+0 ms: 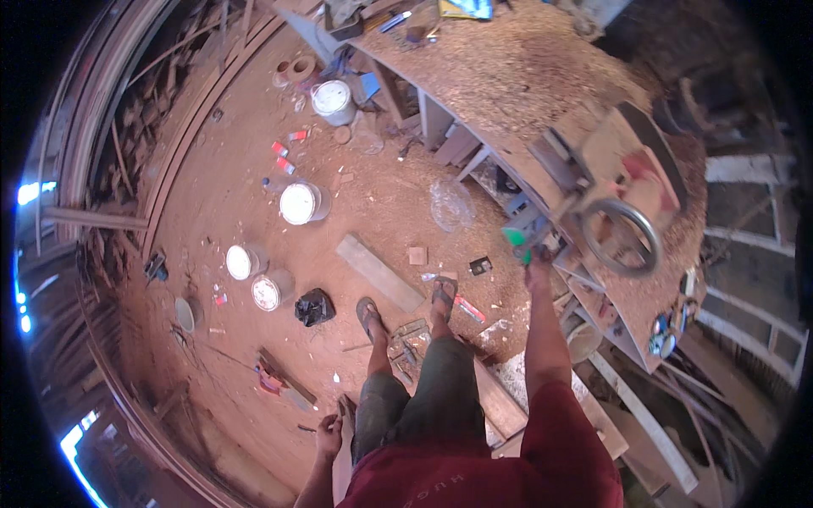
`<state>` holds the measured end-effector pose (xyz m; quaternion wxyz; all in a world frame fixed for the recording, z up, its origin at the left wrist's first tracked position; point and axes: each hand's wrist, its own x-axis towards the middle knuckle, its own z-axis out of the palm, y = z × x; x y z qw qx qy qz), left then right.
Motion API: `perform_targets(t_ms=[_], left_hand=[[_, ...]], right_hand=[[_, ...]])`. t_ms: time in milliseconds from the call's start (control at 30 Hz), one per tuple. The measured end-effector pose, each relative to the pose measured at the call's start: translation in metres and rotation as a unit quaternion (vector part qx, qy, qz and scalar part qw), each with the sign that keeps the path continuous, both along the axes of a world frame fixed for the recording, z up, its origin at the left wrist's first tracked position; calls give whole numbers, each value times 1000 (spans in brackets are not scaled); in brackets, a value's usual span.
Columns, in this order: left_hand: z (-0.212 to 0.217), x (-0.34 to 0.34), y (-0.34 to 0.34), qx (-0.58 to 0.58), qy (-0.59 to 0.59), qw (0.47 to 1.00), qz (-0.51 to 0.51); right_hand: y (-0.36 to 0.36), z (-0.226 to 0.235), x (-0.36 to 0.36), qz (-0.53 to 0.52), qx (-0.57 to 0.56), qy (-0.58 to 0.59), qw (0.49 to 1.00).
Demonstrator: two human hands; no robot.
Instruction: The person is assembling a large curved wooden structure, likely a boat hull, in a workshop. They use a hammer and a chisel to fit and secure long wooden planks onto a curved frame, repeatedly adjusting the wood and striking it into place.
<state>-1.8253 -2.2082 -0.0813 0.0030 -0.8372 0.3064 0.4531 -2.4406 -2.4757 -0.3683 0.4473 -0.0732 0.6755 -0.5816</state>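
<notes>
Two hands, far apart.
We held a green thing (514, 239) in our right hand (537, 269) by the machine (622, 229); our left hand (329, 433) pinched something small.

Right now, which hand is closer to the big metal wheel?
Right. The right hand reaches up by the green handle, just left of the wheel. The left hand hangs low, far away.

The right arm stretched forward and up, nearly straight, bare from the red sleeve to the wrist. The right grip (535, 269) sat at its far end, fingers curled, though whether they closed on anything could not be told. The left arm hung low beside the hip, elbow bent, and the left grip (329, 433) was loosely curled.
</notes>
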Motion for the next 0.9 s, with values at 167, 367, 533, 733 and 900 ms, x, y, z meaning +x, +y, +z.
perform_targets(t_ms=[167, 367, 533, 733, 900], left_hand=[[-5, 9, 41, 68, 17, 998, 8], [-11, -9, 37, 52, 42, 997, 26], [-2, -28, 7, 5, 29, 1000, -3], [25, -24, 8, -80, 49, 993, 70], [40, 15, 58, -73, 30, 995, 54]], right_hand=[[-50, -56, -80, -66, -27, -74, 995], [-33, -64, -92, -94, -72, -115, 986], [67, -24, 23, -36, 212, 95, 972], [193, 26, 181, 493, 170, 286, 804], [127, 95, 290, 666, 72, 232, 705]])
